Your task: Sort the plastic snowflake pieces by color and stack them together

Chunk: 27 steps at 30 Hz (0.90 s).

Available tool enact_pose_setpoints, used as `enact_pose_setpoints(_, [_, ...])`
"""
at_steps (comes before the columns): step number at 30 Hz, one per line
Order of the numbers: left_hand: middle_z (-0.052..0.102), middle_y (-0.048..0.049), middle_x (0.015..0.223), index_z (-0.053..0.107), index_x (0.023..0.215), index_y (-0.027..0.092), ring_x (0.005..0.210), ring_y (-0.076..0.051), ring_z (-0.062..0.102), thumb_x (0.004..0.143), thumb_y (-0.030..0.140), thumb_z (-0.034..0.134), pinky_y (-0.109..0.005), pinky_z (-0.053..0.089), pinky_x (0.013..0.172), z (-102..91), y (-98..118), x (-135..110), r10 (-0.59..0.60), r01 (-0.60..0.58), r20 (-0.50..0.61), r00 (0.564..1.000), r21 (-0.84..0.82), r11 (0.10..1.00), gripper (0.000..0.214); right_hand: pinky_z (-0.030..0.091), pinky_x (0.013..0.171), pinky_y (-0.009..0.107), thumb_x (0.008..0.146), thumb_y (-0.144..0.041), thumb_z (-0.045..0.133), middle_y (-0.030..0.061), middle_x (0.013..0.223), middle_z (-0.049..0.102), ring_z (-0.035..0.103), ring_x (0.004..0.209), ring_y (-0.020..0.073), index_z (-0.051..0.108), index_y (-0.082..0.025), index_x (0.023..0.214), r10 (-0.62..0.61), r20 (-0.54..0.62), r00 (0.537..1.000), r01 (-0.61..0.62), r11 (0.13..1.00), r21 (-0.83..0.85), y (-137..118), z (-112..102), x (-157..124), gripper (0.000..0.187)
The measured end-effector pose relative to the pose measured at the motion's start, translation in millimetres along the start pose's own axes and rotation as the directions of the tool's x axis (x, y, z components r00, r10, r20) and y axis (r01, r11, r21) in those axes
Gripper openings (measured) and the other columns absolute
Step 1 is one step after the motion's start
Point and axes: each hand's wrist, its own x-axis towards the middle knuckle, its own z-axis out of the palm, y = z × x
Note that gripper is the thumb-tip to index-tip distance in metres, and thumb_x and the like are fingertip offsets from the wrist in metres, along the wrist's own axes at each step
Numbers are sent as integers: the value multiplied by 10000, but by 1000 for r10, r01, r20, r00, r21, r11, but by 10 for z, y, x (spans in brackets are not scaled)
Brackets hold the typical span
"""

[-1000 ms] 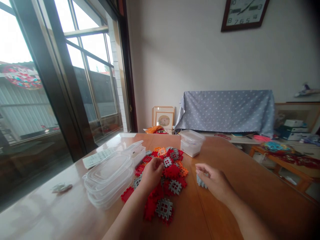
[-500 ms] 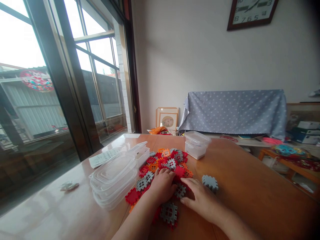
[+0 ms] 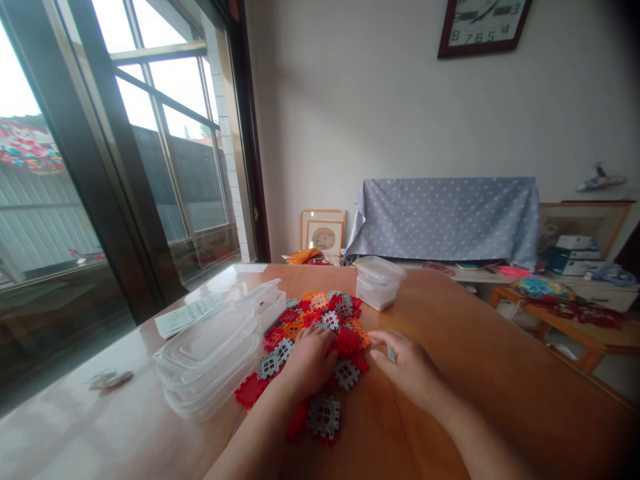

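Note:
A heap of red, orange and grey interlocking plastic tiles (image 3: 325,319) lies on the wooden table (image 3: 480,373). My left hand (image 3: 307,363) rests knuckles-up on the heap with its fingers curled down onto the red tiles; what they grip is hidden. Just right of the heap, my right hand (image 3: 410,372) is closed around a grey tile (image 3: 391,354), of which only a sliver shows between the fingers. A large grey tile (image 3: 324,417) lies nearest to me, between my forearms.
Stacked clear plastic containers and lids (image 3: 210,360) sit left of the heap, with a printed sheet (image 3: 183,315) behind them. A small lidded tub (image 3: 379,283) stands beyond the heap. A small crumpled object (image 3: 107,379) lies far left. Windows run along the left side.
My right hand left the heap and moved right, closing over the grey tiles that lay beside it. My left hand has stayed on the heap.

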Motion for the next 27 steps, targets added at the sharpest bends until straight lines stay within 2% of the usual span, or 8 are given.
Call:
enact_pose_setpoints(2, [688,-60,1030,656,978,247,1024,-237,596,915,269,517,-337,425,953,-4,-4,2,-1,1,-16,1000,-4,1000,154,492,1026,434,880,-337,599,85,1236,695,646,1147,261,635,-268,1278,63,-78,995,-62,998,13,193,-184,21,406])
enact_pose_setpoints(4, [689,-56,1034,659,988,249,1019,-232,598,928,282,511,-332,426,951,-1,-13,3,0,-1,-37,999,-13,1000,163,464,1060,469,854,-376,636,88,1331,646,598,1241,281,554,-294,1376,137,-88,987,-136,991,14,411,-341,13,535])
enact_pose_setpoints(8, [686,-51,1035,658,996,249,1013,-228,598,930,289,519,-318,434,928,15,-33,6,15,-16,-55,998,-27,1000,160,393,1127,498,771,-411,727,112,1489,529,493,1375,304,385,-300,1528,259,86,962,-265,962,60,761,-443,-61,838])
enact_pose_setpoints(12, [680,-50,1015,657,995,246,1006,-222,598,945,315,514,-314,432,929,43,-63,15,31,-34,-53,998,-44,998,166,369,1139,472,715,-377,769,134,1506,505,519,1346,304,295,-269,1583,294,249,923,-322,944,77,879,-357,-109,995])
enact_pose_setpoints(14, [676,-52,1005,654,982,242,998,-221,597,950,327,514,-314,429,931,57,-79,23,40,-42,-53,998,-47,998,166,375,1130,462,698,-344,766,127,1487,518,543,1309,299,293,-266,1586,302,279,912,-325,945,39,879,-321,-107,1009])
enact_pose_setpoints(20, [664,-55,1002,643,964,240,983,-221,590,954,349,518,-311,432,905,66,-100,26,44,-47,-62,997,-42,998,167,379,1117,437,683,-285,726,133,1434,554,523,1301,316,407,-237,1539,319,254,913,-307,948,-87,863,-299,-69,915])
enact_pose_setpoints(23, [661,-60,1002,641,951,239,983,-225,590,954,357,516,-316,435,899,59,-97,20,38,-40,-57,998,-39,998,172,361,1133,422,673,-276,715,124,1466,535,482,1343,319,469,-218,1496,289,258,922,-270,957,-107,871,-294,-58,861])
enact_pose_setpoints(27, [665,-65,1015,641,948,240,1001,-233,594,945,354,519,-329,440,918,50,-84,18,25,-26,-29,999,-36,999,167,386,1106,418,675,-266,700,123,1417,571,515,1307,320,482,-236,1490,294,265,918,-273,955,-116,872,-287,-56,845])
